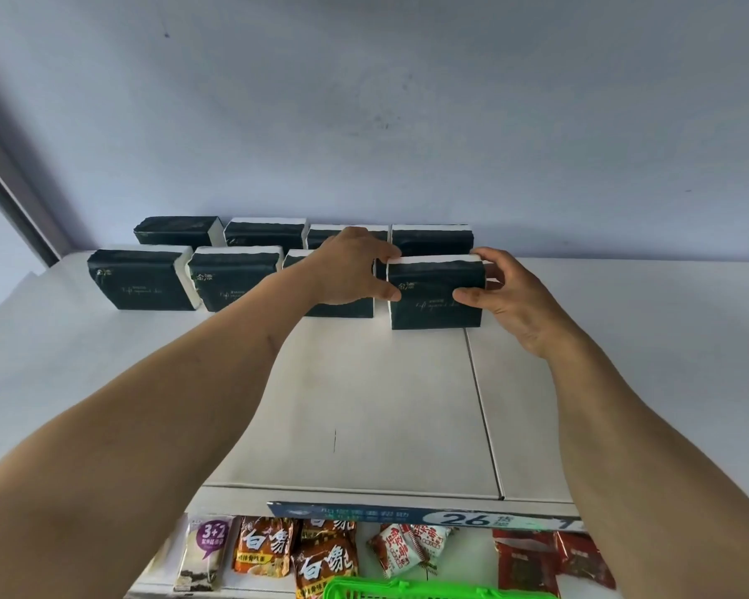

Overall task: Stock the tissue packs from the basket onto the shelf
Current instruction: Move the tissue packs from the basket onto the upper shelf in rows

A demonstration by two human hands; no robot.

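Note:
Several dark green tissue packs with white ends stand in two rows at the back of the white top shelf (364, 404). The rightmost front pack (433, 302) stands upright on the shelf with both hands on it. My left hand (351, 270) grips its left edge, thumb on the front face and fingers over the top corner. My right hand (500, 291) holds its right end, thumb in front and fingers behind. The left hand partly hides the third front pack (342, 310). Only the bright green rim of the basket (429, 589) shows at the bottom edge.
A pale wall rises right behind the back row. A seam (483, 408) runs front to back across the shelf. Below the shelf's front lip hang a blue price strip (407, 516) and a lower shelf of snack packets (316, 555).

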